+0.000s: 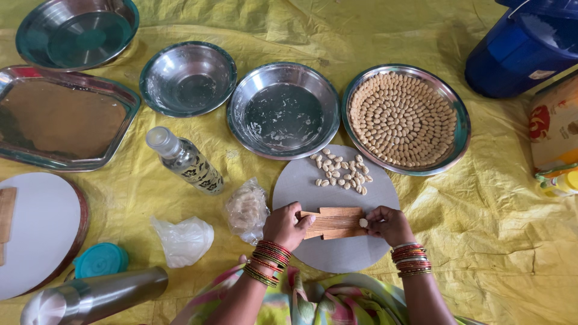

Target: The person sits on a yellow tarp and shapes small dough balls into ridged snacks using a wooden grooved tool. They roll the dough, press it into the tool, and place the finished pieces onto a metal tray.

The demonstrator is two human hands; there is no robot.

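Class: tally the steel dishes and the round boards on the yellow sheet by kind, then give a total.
Round steel bowls and plates: 4
Angular steel tray: 1
Round boards: 2
Total: 7

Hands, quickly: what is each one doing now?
Left hand: closed, gripping the small ridged wooden board.
Right hand: fingers pinched on a small pale dough piece against the board.

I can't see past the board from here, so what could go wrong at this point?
The dough piece sits at the ridged board's right end under the right hand; it could roll off. The loose shaped pieces lie near the round slab's edge and might spill. The bottle lies on its side and may roll.
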